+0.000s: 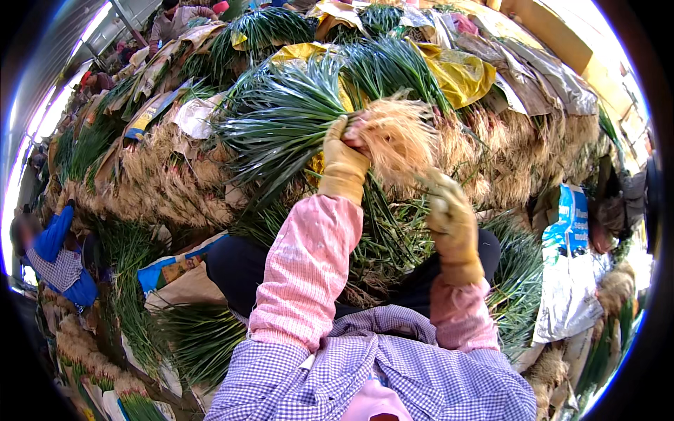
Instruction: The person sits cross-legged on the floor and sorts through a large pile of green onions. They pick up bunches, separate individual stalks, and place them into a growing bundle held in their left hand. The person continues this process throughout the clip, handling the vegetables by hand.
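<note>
My left hand (344,163), in a tan work glove, is closed round the stalks of a bunch of onion-like greens (291,116). Long dark leaves fan out to the left of the grip. Pinkish stem bases and a thick tuft of pale stringy roots (404,137) stick out to the right. Just below and right of those roots is my right hand (451,217), gloved too and slightly blurred. Its fingers look curled in, their tips close to the root ends; anything between them is too small to make out. Loose green leaves (390,238) lie beneath, between my legs.
A long heap of rooted bunches (175,172) crosses in front of me, partly covered by sacks and a yellow plastic sheet (456,74). More greens (200,340) lie at my left. A white and blue sack (572,274) is at right. A person in blue (60,256) sits far left.
</note>
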A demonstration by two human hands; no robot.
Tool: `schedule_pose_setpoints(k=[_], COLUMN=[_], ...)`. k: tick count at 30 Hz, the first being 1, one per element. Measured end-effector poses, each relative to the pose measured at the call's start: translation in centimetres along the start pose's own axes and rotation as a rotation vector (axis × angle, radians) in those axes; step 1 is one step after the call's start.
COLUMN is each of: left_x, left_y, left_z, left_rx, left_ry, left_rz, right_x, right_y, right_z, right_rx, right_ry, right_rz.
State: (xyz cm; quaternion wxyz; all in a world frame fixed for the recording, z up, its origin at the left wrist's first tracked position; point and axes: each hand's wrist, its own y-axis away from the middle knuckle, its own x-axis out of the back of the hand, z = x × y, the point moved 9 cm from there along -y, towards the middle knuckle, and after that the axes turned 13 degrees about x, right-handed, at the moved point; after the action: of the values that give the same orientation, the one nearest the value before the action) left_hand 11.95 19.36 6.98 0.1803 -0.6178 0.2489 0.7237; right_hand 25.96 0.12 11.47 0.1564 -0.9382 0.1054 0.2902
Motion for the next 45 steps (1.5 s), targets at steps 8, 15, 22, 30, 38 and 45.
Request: schedule_pose_setpoints(k=[8,15,22,30,38,45], left_x=[-1.0,-0.1,-2.0,-3.8,-5.1,-0.7], left_y=[0.8,2.8,3.5,20.0,51.1,65.5], left_z=[0.9,3.8,3.1,16.5,23.1,22.0], left_rx=[-0.05,-0.149,-0.191,-0.636,-1.137,-1.242], left_ry=[-0.025,-0.023,-0.167,-0.635,-0.876,-0.587], left_rz=[0.111,0.062,0.057,-0.025,0.287,0.484], right_x=[0.0,-2.3,-1.2,6.8,9.9,4.7], right_y=[-3.0,-2.4,-6.7,-2.4,-3.3,-2.9], right_z=[-2.0,-4.2,2.2,9.5,16.1,19.9], right_rx=[0.147,0.137,0.04,-0.243,-0.051,-0.094], right_ry=[0.504,0.486,0.196,0.811,1.314,1.055], right_rz=[0.106,-0.057,-0.029,-0.326,-0.482,-0.614])
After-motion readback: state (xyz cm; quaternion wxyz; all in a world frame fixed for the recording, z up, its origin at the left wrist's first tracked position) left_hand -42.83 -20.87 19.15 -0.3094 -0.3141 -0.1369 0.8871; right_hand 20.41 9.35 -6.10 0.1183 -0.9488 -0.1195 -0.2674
